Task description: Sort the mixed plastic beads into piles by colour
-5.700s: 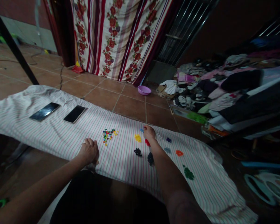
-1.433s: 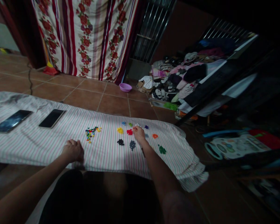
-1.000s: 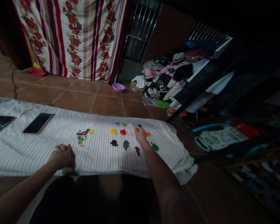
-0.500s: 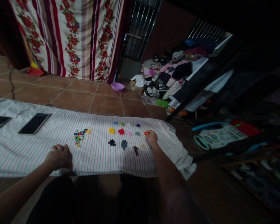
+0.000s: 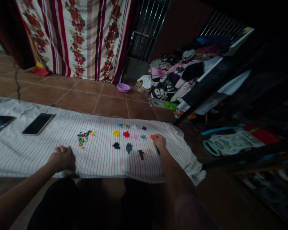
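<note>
My right hand (image 5: 160,141) has its fingertips pinched together at the small orange pieces (image 5: 152,137), on the right part of the striped cloth. Dark green pieces (image 5: 157,150) show partly beside its wrist. My left hand (image 5: 61,158) rests on the cloth with curled fingers, and whatever may be inside is hidden. Nearest to it is a mixed heap of small coloured pieces (image 5: 83,139). Between the hands lie single-colour piles, among them yellow (image 5: 116,133), red (image 5: 126,134), black (image 5: 116,145), dark grey (image 5: 129,147), brown (image 5: 141,154) and beige (image 5: 148,150).
Two phones, one dark (image 5: 38,124) and one at the left edge (image 5: 1,124), lie on the striped cloth (image 5: 98,163). Beyond are a purple basin (image 5: 123,88), a floral curtain (image 5: 88,41) and heaped clothes (image 5: 175,72). A dark slanting post (image 5: 189,112) stands at right.
The whole view has shifted slightly, so things sit a little further right. My right hand stays at the orange pieces, uncovering some dark green by its wrist; my left hand stays put.
</note>
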`<state>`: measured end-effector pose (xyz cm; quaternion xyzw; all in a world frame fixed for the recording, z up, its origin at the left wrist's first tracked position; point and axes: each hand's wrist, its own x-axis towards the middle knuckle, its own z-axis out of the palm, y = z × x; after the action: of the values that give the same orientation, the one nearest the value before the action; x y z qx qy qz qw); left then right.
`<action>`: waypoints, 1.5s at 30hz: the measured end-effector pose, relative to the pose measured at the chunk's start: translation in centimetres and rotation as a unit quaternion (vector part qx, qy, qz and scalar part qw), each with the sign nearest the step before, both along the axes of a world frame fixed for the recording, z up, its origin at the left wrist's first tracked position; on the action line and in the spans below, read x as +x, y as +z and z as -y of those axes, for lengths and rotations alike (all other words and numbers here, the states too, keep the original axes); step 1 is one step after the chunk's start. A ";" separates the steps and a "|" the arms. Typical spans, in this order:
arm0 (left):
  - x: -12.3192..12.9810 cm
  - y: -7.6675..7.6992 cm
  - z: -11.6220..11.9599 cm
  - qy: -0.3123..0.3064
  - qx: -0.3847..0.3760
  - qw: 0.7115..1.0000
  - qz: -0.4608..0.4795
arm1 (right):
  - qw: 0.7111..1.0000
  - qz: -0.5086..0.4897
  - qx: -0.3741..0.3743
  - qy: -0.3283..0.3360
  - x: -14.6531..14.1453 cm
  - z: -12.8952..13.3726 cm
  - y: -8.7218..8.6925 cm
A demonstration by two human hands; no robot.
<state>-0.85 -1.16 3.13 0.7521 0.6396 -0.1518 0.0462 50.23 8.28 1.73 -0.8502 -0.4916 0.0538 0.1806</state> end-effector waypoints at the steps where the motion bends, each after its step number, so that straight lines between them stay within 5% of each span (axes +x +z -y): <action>1: -0.1 -0.1 0.0 -0.001 0.003 1.000 -0.022 | 1.000 0.000 -0.001 0.000 0.0 0.0 -0.1; 13: 0.8 1.1 0.0 0.042 -0.014 0.998 -0.053 | 1.000 0.008 -0.021 -0.003 -0.2 -0.2 -0.1; 26: 0.6 1.0 0.1 0.046 -0.027 0.996 -0.064 | 0.998 0.031 0.048 0.041 -2.2 -0.3 0.6; 34: 0.2 0.4 -0.2 0.057 -0.035 0.997 -0.049 | 0.979 0.009 0.102 0.175 -8.6 -2.1 1.3; 45: 0.2 0.9 -0.1 0.081 -0.031 0.996 -0.019 | 0.913 -0.073 0.098 0.389 -23.2 -2.4 1.1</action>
<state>-0.67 -1.06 3.99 0.6931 0.6942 -0.1813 0.0692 27.06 10.66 2.85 -0.5630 -0.7721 0.1329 0.2630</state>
